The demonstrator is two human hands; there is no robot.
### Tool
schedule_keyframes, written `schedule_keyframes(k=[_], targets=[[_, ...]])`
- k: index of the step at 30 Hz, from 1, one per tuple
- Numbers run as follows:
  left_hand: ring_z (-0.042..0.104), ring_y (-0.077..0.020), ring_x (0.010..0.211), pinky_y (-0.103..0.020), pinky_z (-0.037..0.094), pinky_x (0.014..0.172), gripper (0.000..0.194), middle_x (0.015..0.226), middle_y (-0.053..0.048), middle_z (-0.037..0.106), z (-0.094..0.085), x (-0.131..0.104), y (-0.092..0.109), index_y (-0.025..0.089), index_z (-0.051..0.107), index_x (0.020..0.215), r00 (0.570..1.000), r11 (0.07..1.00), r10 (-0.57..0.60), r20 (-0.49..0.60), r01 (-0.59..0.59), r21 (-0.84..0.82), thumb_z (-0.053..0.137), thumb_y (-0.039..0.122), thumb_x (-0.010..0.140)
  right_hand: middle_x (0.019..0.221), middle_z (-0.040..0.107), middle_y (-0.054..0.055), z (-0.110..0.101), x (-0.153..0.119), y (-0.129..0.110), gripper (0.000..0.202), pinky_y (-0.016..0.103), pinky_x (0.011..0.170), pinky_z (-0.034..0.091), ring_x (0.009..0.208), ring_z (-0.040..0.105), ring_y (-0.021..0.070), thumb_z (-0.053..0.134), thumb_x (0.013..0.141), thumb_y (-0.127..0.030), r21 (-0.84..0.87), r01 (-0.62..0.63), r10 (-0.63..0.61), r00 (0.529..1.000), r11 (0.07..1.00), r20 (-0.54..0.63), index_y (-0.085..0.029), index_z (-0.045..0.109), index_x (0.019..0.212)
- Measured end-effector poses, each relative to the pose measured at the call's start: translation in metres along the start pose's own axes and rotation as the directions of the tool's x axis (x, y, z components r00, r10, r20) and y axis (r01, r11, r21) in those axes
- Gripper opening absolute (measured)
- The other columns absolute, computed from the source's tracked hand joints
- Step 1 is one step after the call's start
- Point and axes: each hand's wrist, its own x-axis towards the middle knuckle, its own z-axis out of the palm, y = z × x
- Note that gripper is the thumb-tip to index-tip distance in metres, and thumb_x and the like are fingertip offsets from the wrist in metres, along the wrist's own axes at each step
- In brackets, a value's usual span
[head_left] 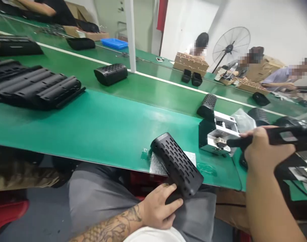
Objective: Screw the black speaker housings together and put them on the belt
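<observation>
A black perforated housing (pixel 178 161) lies tilted over the front edge of the green table, partly on a pale sheet (pixel 157 165). My left hand (pixel 162 206) is at its lower end, fingers spread and touching or close to its underside; the contact is partly hidden. At the right, my right hand (pixel 263 148) is wrapped round a black power screwdriver (pixel 276 137). The tool's tip points left, at the front of a white and black box-shaped device (pixel 220 134), close to a small metal part on it.
Several black housings (pixel 34 84) are stacked at the left. Single housings (pixel 111 73) sit on the green conveyor behind the table. A blue tray (pixel 114 43), a white post (pixel 131 37) and a fan (pixel 229 49) stand farther back. People work across the line.
</observation>
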Motion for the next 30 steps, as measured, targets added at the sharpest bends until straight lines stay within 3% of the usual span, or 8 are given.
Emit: schedule_keyframes(k=[3,6,9,13,16,18,22,30], targets=[[0.075,-0.0337,0.137,-0.044,0.069,0.113,0.052,0.163,-0.010,0.075,-0.036,0.047,-0.007,0.032,0.087,0.136,0.972,0.973,0.227,0.066,-0.229,0.011,0.085,0.038,0.085,0.066,0.073,0.002,0.003,-0.002,0.016,0.006,0.037,0.066,0.064,0.060,0.073,0.0235,0.080,0.079,-0.019,-0.047,0.102,-0.099,0.993,0.994,0.058,-0.021,0.075,0.081],[0.066,-0.0287,0.150,-0.038,0.061,0.122,0.041,0.169,-0.003,0.071,-0.079,0.107,-0.020,0.035,0.083,0.138,0.930,0.935,0.353,0.097,-0.356,0.008,0.083,0.039,0.098,0.062,0.070,0.001,0.007,-0.009,0.016,0.009,0.035,0.061,0.062,0.055,0.069,0.0210,0.080,0.075,-0.024,-0.032,0.118,-0.115,0.988,0.992,0.099,-0.022,0.071,0.076],[0.058,-0.0318,0.160,-0.047,0.047,0.136,0.069,0.176,-0.003,0.064,-0.117,0.165,-0.048,0.044,0.067,0.163,0.903,0.953,0.282,0.323,-0.301,0.012,0.084,0.031,0.097,0.059,0.067,-0.002,0.009,-0.018,-0.005,0.011,0.037,0.058,0.063,0.051,0.067,0.0206,0.079,0.072,-0.026,0.002,0.099,-0.099,0.987,0.995,0.130,-0.022,0.070,0.073],[0.066,-0.0398,0.145,-0.053,0.047,0.128,0.088,0.161,-0.018,0.070,-0.140,0.215,-0.080,0.030,0.061,0.172,0.864,0.989,0.087,0.495,-0.136,0.063,0.093,0.045,0.091,0.055,0.062,-0.004,0.001,-0.028,-0.052,0.016,0.037,0.052,0.062,0.045,0.062,0.0182,0.082,0.069,-0.026,0.094,0.099,-0.115,0.977,0.991,0.178,-0.023,0.066,0.066],[0.069,-0.0416,0.128,-0.053,0.050,0.113,0.099,0.143,-0.022,0.072,-0.139,0.227,-0.082,0.019,0.058,0.174,0.851,0.982,-0.076,0.520,-0.028,0.188,0.093,0.058,0.091,0.058,0.066,-0.003,-0.017,-0.035,-0.075,0.024,0.041,0.047,0.061,0.044,0.061,0.0194,0.097,0.070,-0.034,0.257,0.105,-0.180,0.939,0.961,0.292,-0.024,0.075,0.072],[0.067,-0.0428,0.124,-0.053,0.049,0.108,0.103,0.137,-0.023,0.072,-0.137,0.227,-0.077,0.015,0.056,0.176,0.850,0.957,-0.181,0.495,0.036,0.288,0.092,0.061,0.092,0.065,0.072,-0.001,-0.031,-0.043,-0.079,0.024,0.047,0.046,0.062,0.047,0.064,0.0238,0.101,0.076,-0.037,0.340,0.060,-0.212,0.878,0.939,0.430,-0.026,0.083,0.087],[0.063,-0.0419,0.127,-0.048,0.043,0.108,0.102,0.137,-0.023,0.070,-0.138,0.225,-0.069,0.015,0.055,0.176,0.855,0.939,-0.215,0.471,0.049,0.339,0.092,0.062,0.094,0.073,0.075,0.001,-0.036,-0.068,-0.068,0.021,0.049,0.052,0.065,0.054,0.070,0.0255,0.096,0.090,-0.035,0.373,-0.086,-0.185,0.751,0.924,0.633,-0.027,0.085,0.108],[0.061,-0.0407,0.128,-0.047,0.038,0.108,0.099,0.139,-0.021,0.068,-0.141,0.229,-0.068,0.015,0.052,0.177,0.842,0.939,-0.228,0.489,0.058,0.338,0.088,0.060,0.097,0.078,0.076,0.000,-0.002,-0.087,-0.047,0.015,0.043,0.060,0.067,0.059,0.072,0.0209,0.091,0.096,-0.026,0.380,-0.101,-0.196,0.721,0.919,0.665,-0.025,0.083,0.109]])
